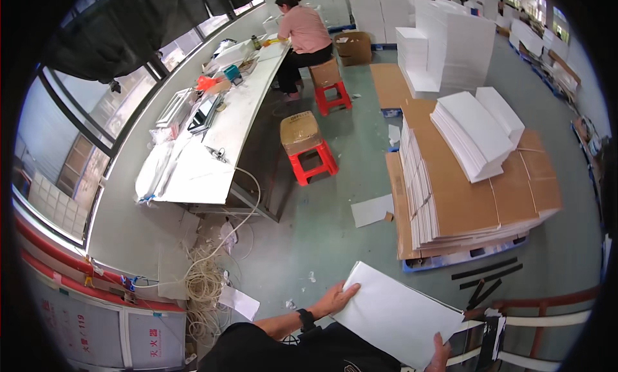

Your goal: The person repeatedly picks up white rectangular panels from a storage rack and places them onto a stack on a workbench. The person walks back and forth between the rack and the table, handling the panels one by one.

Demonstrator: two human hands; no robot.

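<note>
In front of my body I hold a white rectangular board [396, 317]; whether it is one board or a thin stack of sheets, I cannot tell. My left hand [338, 298] grips its left edge, with the thumb on top and the fingers partly hidden beneath. At its lower right corner, my right hand [440, 354] closes on the edge, partly cut off by the frame. A dark watch [306, 319] is on my left wrist. The board is tilted and reaches toward a pale metal frame [544, 320] at the lower right.
A white workbench [241, 124] runs along the windows, where a person [305, 37] sits. Red stools [313, 163] stand beside it. Flat cardboard [463, 198] is stacked on a blue pallet [463, 259], topped by white sheets [473, 127]. Coiled cable [205, 285] lies at left.
</note>
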